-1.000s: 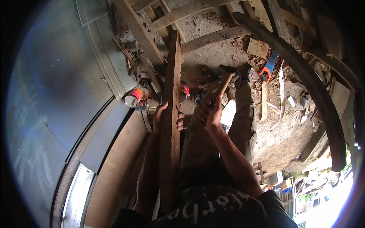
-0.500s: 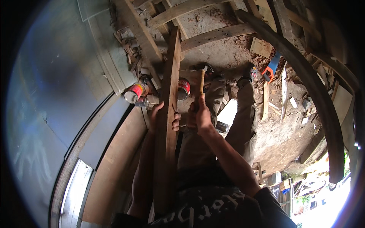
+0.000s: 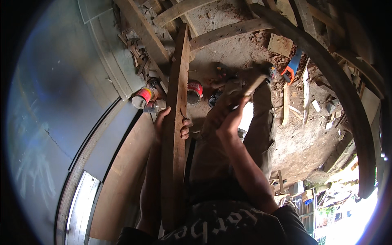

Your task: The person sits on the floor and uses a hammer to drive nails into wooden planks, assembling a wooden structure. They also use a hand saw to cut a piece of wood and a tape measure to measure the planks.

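A long squared wooden beam (image 3: 178,90) runs up the view from beside my body toward the wood frame ahead. My left hand (image 3: 184,129) is wrapped around it from beneath, with the thumb on its left side and the fingertips curled over its right edge. To the right of the beam, my right hand (image 3: 232,118) is closed on the handle of a hammer (image 3: 255,84), which slants up and to the right above my legs. The hammer is smeared by motion and its head is hard to make out. A thin nail-like bit shows beside the beam's upper right edge.
A red can (image 3: 194,90) stands right of the beam; a red-and-yellow can (image 3: 143,97) lies left. A curved timber (image 3: 326,65) arcs across the right. A handsaw (image 3: 291,69) with an orange handle lies among wood scraps. A grey panel (image 3: 61,102) fills the left.
The hammer has swung from upright near the beam to slanting right, away from it, with my right hand shifting right. My left hand and the beam have moved slightly left in view.
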`<state>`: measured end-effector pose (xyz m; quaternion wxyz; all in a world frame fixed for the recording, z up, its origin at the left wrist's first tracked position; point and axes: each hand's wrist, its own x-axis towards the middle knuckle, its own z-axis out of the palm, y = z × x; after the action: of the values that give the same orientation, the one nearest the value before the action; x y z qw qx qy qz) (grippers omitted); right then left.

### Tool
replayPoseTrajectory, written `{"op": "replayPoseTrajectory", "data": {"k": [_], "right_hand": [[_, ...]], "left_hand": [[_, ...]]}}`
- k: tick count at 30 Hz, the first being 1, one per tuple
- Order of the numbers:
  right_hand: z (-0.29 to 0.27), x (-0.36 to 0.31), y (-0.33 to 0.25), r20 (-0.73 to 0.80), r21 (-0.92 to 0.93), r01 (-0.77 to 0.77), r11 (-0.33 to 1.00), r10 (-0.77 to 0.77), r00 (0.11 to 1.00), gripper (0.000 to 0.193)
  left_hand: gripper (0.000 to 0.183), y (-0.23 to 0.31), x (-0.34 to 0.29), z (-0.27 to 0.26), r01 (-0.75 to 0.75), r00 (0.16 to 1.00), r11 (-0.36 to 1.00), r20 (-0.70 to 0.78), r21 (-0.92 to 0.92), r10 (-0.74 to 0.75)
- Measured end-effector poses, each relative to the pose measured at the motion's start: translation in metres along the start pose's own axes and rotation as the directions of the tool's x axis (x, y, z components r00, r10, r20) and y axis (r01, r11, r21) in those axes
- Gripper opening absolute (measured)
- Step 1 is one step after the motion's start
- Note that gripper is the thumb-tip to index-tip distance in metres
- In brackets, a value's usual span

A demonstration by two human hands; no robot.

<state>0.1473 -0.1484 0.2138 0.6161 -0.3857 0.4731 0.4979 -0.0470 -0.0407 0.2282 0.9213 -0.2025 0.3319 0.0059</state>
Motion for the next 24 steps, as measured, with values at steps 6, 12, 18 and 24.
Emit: {"op": "replayPoseTrajectory", "data": {"k": [6, 12, 18, 24], "right_hand": [[-0.021, 0.017, 0.049, 0.039, -0.268, -0.358, 0.894, 0.382, 0.923, 0.052], [-0.027, 0.014, -0.035, 0.052, -0.006, 0.147, 0.989, -0.147, 0.988, 0.057], [-0.003, 0.007, 0.009, -0.015, -0.281, -0.181, 0.943, 0.184, 0.983, 0.056], [-0.023, 0.021, -0.037, 0.018, -0.016, 0.027, 1.0, -0.027, 0.999, 0.059]], "left_hand": [[0.057, 0.012, 0.001, 0.005, 0.046, 0.993, 0.999, -0.112, 0.029, -0.043], [0.056, -0.026, -0.012, 0.011, -0.091, 0.98, 0.996, -0.176, 0.002, 0.089], [0.056, 0.015, -0.002, 0.006, 0.036, 0.989, 0.996, -0.149, 0.078, -0.024], [0.056, -0.016, -0.015, 0.009, -0.069, 0.975, 0.996, -0.207, 0.052, 0.078]]}}
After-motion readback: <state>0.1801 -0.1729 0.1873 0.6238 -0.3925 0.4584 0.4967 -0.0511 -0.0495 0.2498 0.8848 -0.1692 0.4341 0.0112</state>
